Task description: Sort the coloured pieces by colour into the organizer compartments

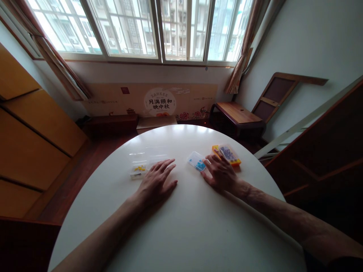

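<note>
Both hands lie flat with fingers released on the white counter (193,226), the left hand (155,182) beside a clear box (143,163), the right hand (220,173) touching the still-closed blue-filled box (196,161) and orange box (227,154).

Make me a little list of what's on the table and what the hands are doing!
Table: round, white
Left hand: flat on the table, open, beside a clear box with yellow bits
Right hand: flat, open, between a clear box with blue bits and an orange box
Held: nothing
</note>
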The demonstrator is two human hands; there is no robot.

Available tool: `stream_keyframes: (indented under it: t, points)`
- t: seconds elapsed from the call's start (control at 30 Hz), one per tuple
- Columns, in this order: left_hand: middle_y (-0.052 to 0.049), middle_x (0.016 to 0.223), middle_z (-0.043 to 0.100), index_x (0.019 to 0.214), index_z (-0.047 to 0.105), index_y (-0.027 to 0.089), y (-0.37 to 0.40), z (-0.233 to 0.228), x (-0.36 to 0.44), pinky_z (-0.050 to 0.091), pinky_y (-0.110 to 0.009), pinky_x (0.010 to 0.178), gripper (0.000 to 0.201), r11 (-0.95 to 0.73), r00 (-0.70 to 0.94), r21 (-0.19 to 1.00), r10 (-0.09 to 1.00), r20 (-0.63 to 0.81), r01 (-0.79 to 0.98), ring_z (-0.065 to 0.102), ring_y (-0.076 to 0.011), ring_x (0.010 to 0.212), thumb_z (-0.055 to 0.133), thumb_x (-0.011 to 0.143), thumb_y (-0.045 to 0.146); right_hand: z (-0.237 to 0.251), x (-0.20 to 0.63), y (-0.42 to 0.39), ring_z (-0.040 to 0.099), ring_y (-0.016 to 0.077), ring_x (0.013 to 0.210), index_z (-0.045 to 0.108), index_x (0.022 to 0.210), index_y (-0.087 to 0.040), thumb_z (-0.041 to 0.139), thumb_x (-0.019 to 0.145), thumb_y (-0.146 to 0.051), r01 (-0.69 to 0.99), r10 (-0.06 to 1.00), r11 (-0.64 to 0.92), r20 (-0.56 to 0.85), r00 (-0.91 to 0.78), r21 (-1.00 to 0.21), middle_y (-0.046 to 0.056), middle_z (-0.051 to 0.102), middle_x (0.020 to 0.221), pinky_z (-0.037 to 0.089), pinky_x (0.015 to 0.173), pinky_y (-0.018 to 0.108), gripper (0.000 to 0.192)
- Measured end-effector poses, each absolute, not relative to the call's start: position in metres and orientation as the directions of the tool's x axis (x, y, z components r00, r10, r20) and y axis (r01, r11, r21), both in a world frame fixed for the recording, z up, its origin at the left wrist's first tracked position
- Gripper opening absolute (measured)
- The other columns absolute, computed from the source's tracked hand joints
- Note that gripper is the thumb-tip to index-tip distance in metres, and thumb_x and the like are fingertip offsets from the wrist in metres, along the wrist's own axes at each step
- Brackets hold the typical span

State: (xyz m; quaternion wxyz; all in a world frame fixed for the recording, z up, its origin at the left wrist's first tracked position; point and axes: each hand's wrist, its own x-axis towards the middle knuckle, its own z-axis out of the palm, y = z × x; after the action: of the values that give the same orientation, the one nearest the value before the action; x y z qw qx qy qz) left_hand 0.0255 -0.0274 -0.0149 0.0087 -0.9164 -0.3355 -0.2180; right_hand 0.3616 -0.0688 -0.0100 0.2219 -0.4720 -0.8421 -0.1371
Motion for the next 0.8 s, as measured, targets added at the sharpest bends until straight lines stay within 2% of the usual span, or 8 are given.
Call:
stream_keyframes:
  t: [0.07, 0.13, 0.23, 0.43, 0.63, 0.8]
  points:
    - [-0.012, 0.169, 0.056, 0.154, 0.059, 0.024, -0.027, -0.015, 0.026, 0.048, -0.056, 0.126, 0.050, -0.778, 0.686, 0.121, 0.606, 0.402, 0.617, 0.054, -0.0355, 0.152, 0.063, 0.108, 0.045, -0.009, 0.367, -0.068, 0.059, 0.0382, 0.146, 0.060, 0.154, -0.019, 0.064, 0.103, -0.024, 0.797, 0.700, 0.603, 0.462, -0.545, 0.028, 0.017, 0.068, 0.152, 0.036, 0.134, 0.066, 0.052]
    - [-0.012, 0.170, 0.055, 0.153, 0.060, 0.023, -0.027, -0.016, 0.027, 0.048, -0.056, 0.126, 0.049, -0.782, 0.693, 0.111, 0.601, 0.400, 0.614, 0.055, -0.0354, 0.152, 0.062, 0.109, 0.046, -0.007, 0.372, -0.065, 0.050, 0.0326, 0.159, 0.047, 0.168, -0.021, 0.058, 0.102, -0.014, 0.697, 0.642, 0.717, 0.382, -0.665, 0.010, 0.013, 0.059, 0.166, 0.036, 0.136, 0.061, 0.067]
    - [-0.011, 0.169, 0.056, 0.152, 0.060, 0.024, -0.027, -0.015, 0.027, 0.048, -0.056, 0.126, 0.047, -0.785, 0.696, 0.105, 0.596, 0.400, 0.611, 0.055, -0.0351, 0.152, 0.062, 0.110, 0.045, -0.003, 0.376, -0.059, 0.050, 0.0263, 0.160, 0.038, 0.174, -0.023, 0.048, 0.101, -0.002, 0.645, 0.615, 0.764, 0.322, -0.720, -0.014, 0.011, 0.054, 0.172, 0.037, 0.137, 0.056, 0.077]
    - [-0.012, 0.166, 0.059, 0.149, 0.062, 0.022, -0.027, -0.013, 0.028, 0.050, -0.055, 0.123, 0.045, -0.794, 0.707, 0.095, 0.582, 0.402, 0.600, 0.059, -0.0353, 0.147, 0.061, 0.110, 0.045, -0.001, 0.383, -0.062, 0.060, 0.0329, 0.147, 0.056, 0.164, -0.026, 0.054, 0.108, -0.011, 0.717, 0.661, 0.694, 0.343, -0.668, 0.060, 0.012, 0.060, 0.166, 0.044, 0.131, 0.058, 0.059]
    - [-0.012, 0.162, 0.063, 0.145, 0.066, 0.024, -0.027, -0.016, 0.027, 0.053, -0.054, 0.120, 0.040, -0.797, 0.706, 0.102, 0.579, 0.407, 0.595, 0.065, -0.0343, 0.141, 0.060, 0.110, 0.043, -0.007, 0.395, -0.066, 0.065, 0.0330, 0.135, 0.065, 0.154, -0.021, 0.056, 0.112, -0.019, 0.759, 0.660, 0.637, 0.415, -0.627, 0.135, 0.016, 0.066, 0.156, 0.052, 0.123, 0.056, 0.043]
    - [-0.011, 0.162, 0.063, 0.144, 0.067, 0.025, -0.029, -0.015, 0.029, 0.054, -0.054, 0.119, 0.039, -0.792, 0.699, 0.109, 0.586, 0.409, 0.600, 0.065, -0.0343, 0.141, 0.061, 0.110, 0.042, -0.011, 0.403, -0.068, 0.068, 0.0326, 0.128, 0.069, 0.148, -0.024, 0.059, 0.112, -0.027, 0.803, 0.680, 0.572, 0.450, -0.579, 0.170, 0.015, 0.070, 0.145, 0.052, 0.121, 0.055, 0.037]
